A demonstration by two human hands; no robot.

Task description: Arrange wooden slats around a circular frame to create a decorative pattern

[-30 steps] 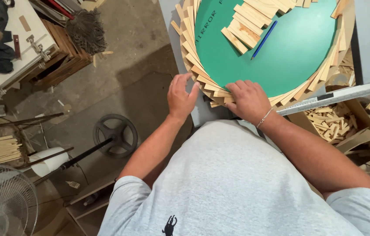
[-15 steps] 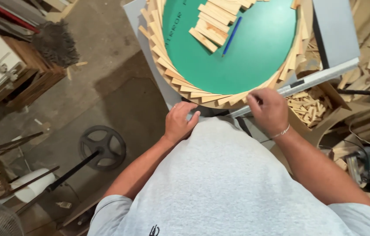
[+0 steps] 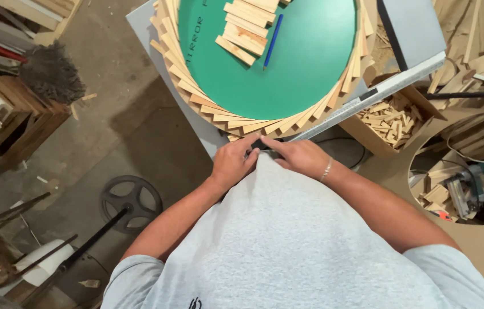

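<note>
A green round board (image 3: 287, 63) lies on a grey table (image 3: 144, 34), ringed by a fan of overlapping pale wood slats (image 3: 224, 114). More slats (image 3: 247, 28) and a blue pencil (image 3: 273, 41) rest on the board. My left hand (image 3: 233, 163) and my right hand (image 3: 299, 155) meet fingertip to fingertip at the near rim of the slat ring, just in front of my grey shirt. The fingers are bent and close together. Whether they pinch anything is hidden. A bracelet sits on my right wrist.
A long metal ruler (image 3: 368, 97) lies slanted at the table's right edge above a cardboard box of wood offcuts (image 3: 393, 120). A board with a round cutout (image 3: 482, 229) and a power tool (image 3: 462, 191) are at right. On the floor at left are a broom (image 3: 50, 74) and a wheel-shaped stand base (image 3: 130, 200).
Both hands slid off the slat ring toward my body and came together at its near rim. The view shifted, so the board sits higher and more central.
</note>
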